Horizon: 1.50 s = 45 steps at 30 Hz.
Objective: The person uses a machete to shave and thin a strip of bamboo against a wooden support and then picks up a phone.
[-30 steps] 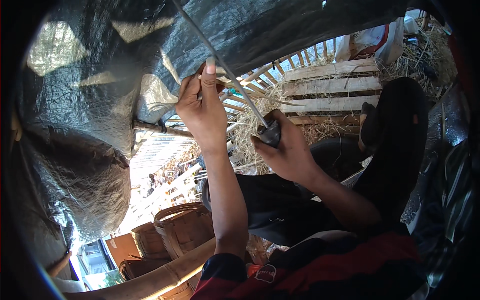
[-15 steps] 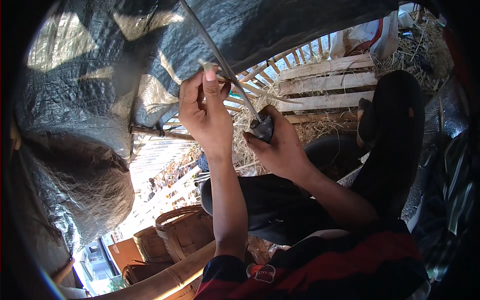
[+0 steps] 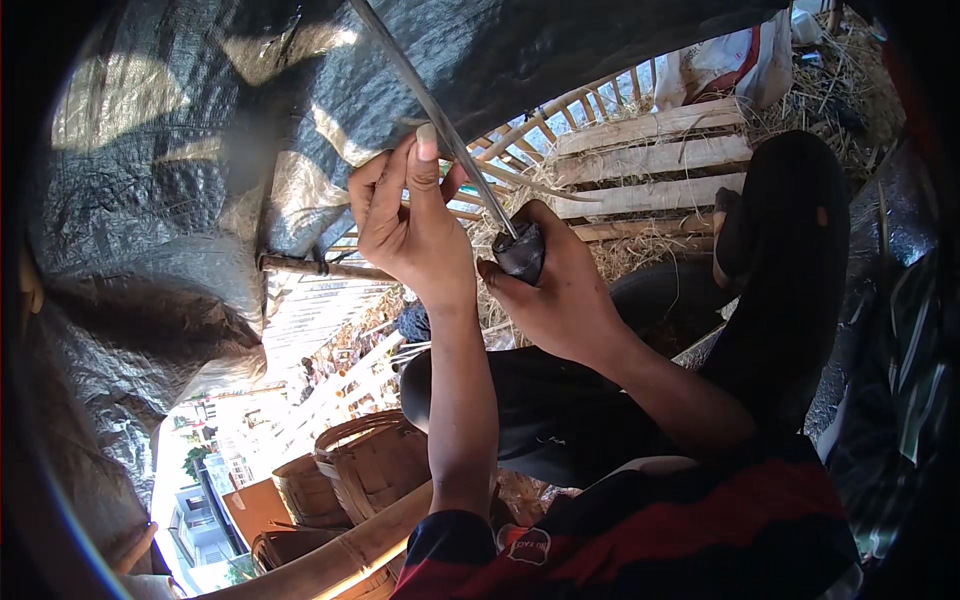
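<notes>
Both hands have edged closer together since a second ago, the right hand [image 3: 570,298] and its dark handle [image 3: 519,258] now near the left hand [image 3: 425,240]. The right grip is closed around that handle, from which a long, thin metal rod [image 3: 424,98] slants up to the left, just beside the left hand's raised thumb. Those left fingers are curled; whether that grip holds anything, I can't tell. Dark sheeting [image 3: 140,230] hangs to the left, pale wooden slats [image 3: 655,162] lie to the right, and woven baskets [image 3: 372,465] sit by the left forearm.
</notes>
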Available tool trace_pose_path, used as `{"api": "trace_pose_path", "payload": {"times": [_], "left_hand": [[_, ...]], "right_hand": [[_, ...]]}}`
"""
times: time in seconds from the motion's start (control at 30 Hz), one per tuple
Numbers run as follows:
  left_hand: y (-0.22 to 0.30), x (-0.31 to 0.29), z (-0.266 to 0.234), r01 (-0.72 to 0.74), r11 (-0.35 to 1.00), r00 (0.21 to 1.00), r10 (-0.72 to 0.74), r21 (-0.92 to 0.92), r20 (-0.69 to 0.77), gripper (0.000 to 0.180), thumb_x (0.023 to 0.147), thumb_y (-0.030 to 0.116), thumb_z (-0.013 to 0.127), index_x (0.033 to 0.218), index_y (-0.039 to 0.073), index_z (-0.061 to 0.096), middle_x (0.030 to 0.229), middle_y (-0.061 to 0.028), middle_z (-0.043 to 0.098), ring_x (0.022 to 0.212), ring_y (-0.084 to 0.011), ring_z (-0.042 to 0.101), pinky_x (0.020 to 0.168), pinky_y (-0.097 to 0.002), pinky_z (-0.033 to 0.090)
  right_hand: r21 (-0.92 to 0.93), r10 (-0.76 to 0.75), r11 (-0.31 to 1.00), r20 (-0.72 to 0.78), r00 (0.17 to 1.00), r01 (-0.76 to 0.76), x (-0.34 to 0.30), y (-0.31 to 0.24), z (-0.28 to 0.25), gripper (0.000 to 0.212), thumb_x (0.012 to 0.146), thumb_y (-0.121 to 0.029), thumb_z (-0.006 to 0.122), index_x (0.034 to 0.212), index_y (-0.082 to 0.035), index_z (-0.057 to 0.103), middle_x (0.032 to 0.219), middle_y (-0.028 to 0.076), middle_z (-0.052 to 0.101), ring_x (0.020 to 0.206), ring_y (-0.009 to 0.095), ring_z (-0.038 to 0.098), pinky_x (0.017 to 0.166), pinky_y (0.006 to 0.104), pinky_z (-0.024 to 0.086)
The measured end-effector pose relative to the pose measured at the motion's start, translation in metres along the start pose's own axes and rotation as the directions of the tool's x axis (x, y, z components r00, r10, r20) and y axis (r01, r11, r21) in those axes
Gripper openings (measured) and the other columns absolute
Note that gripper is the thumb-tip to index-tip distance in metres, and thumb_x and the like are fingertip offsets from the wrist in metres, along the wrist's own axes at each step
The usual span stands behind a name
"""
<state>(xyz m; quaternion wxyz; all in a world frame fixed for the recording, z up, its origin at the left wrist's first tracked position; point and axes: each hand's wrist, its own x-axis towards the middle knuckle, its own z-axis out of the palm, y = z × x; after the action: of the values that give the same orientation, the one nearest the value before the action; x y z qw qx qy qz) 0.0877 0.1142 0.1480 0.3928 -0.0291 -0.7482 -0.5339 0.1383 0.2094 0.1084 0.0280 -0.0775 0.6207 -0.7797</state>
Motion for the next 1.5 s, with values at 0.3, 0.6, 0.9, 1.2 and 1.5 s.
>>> {"api": "trace_pose_path", "payload": {"times": [0.3, 0.6, 0.9, 1.2, 1.5], "left_hand": [[0.003, 0.005, 0.004, 0.008, 1.0, 0.999, -0.008, 0.0, -0.037, 0.014, 0.085, 0.009, 0.069, 0.092, -0.002, 0.07, 0.091, -0.0038, 0.055, 0.076, -0.0097, 0.061, 0.06, -0.024, 0.061], [-0.001, 0.007, -0.001, 0.007, 1.0, 0.999, -0.008, -0.023, -0.043, 0.015, 0.087, 0.009, 0.066, 0.095, -0.004, 0.069, 0.093, -0.0045, 0.055, 0.079, -0.0102, 0.061, 0.063, -0.0227, 0.062], [0.003, 0.007, 0.007, 0.03, 0.999, 1.0, -0.03, -0.015, 0.004, 0.015, 0.086, 0.009, 0.067, 0.094, -0.004, 0.069, 0.093, -0.0047, 0.055, 0.079, -0.01, 0.061, 0.063, -0.023, 0.062], [-0.009, 0.005, 0.012, 0.027, 0.998, 0.999, -0.028, 0.06, 0.017, 0.024, 0.09, 0.018, 0.064, 0.096, -0.006, 0.067, 0.092, -0.0056, 0.053, 0.081, -0.0137, 0.062, 0.066, -0.029, 0.063], [-0.013, 0.011, 0.016, 0.057, 0.998, 0.998, -0.058, -0.027, -0.014, 0.018, 0.088, 0.014, 0.066, 0.094, -0.003, 0.069, 0.093, -0.0051, 0.058, 0.079, -0.0096, 0.062, 0.062, -0.0229, 0.061]], "right_hand": [[-0.042, 0.042, 0.998, -0.009, 0.999, -0.042, 0.008, 0.023, -0.001, 0.029, 0.074, -0.004, 0.064, 0.096, 0.002, 0.047, 0.072, 0.015, 0.058, 0.067, 0.026, 0.059, 0.061, 0.0359, 0.046], [-0.185, 0.025, 0.982, -0.007, 1.0, -0.026, 0.002, 0.05, -0.009, 0.034, 0.073, -0.003, 0.064, 0.101, 0.005, 0.047, 0.074, 0.021, 0.062, 0.072, 0.037, 0.066, 0.063, 0.0398, 0.05], [-0.086, -0.024, 0.996, 0.014, 1.0, 0.025, 0.015, 0.018, -0.008, 0.033, 0.073, -0.003, 0.062, 0.101, 0.005, 0.046, 0.074, 0.021, 0.062, 0.07, 0.037, 0.065, 0.062, 0.04, 0.05], [-0.17, 0.05, 0.983, -0.094, 0.994, -0.065, 0.018, 0.066, -0.014, 0.027, 0.071, -0.005, 0.066, 0.09, -0.001, 0.047, 0.07, 0.015, 0.056, 0.067, 0.028, 0.06, 0.064, 0.0373, 0.046], [-0.208, 0.075, 0.974, -0.078, 0.994, -0.09, 0.027, 0.102, -0.022, 0.024, 0.07, -0.008, 0.066, 0.085, -0.002, 0.048, 0.067, 0.008, 0.051, 0.06, 0.021, 0.052, 0.059, 0.0349, 0.043]]}}
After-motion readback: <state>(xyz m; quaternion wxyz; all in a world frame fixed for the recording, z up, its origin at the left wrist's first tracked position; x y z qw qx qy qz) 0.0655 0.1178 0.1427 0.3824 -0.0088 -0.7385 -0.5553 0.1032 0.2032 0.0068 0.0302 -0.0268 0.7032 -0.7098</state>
